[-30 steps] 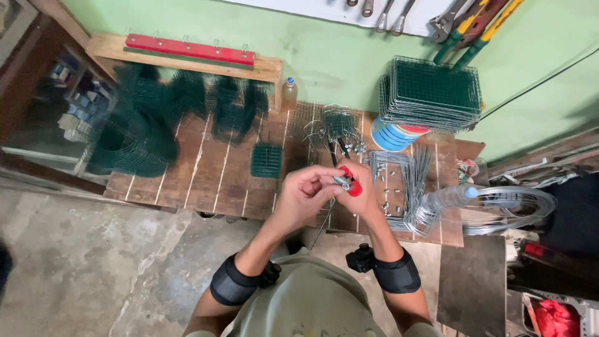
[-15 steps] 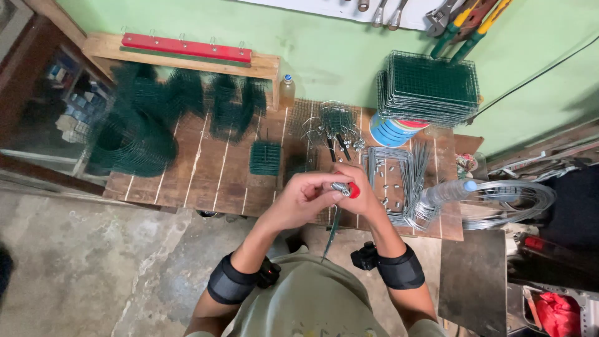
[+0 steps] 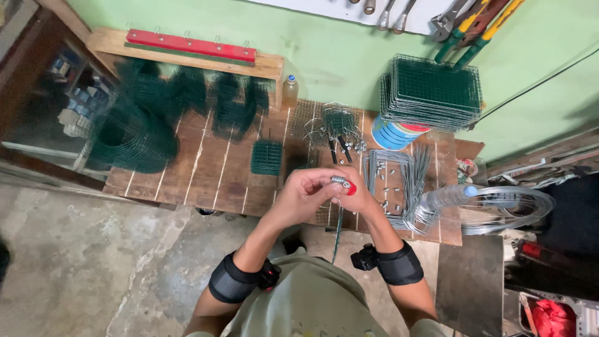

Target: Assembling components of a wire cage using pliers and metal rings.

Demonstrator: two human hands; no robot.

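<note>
My left hand (image 3: 306,192) and my right hand (image 3: 355,198) meet above the front edge of the wooden workbench (image 3: 218,175). Between the fingertips of both hands sits a small silver metal spring (image 3: 338,181). A red-handled tool (image 3: 350,187) lies in my right hand, and a thin dark rod (image 3: 337,234) hangs down from the hands toward my chest. Black bands wrap both forearms.
Rolls of green wire mesh (image 3: 134,134) crowd the bench's left. A small green mesh piece (image 3: 267,157), a wire bundle with loose small metal parts (image 3: 393,181), a plastic bottle (image 3: 446,196), a wire coil (image 3: 505,209), stacked mesh panels (image 3: 432,92) on a blue bucket, and wall-hung tools (image 3: 462,25) surround the hands.
My hands stay together on the spring with only small finger shifts. The camera view has drifted slightly, and the hanging rod now shows below the hands.
</note>
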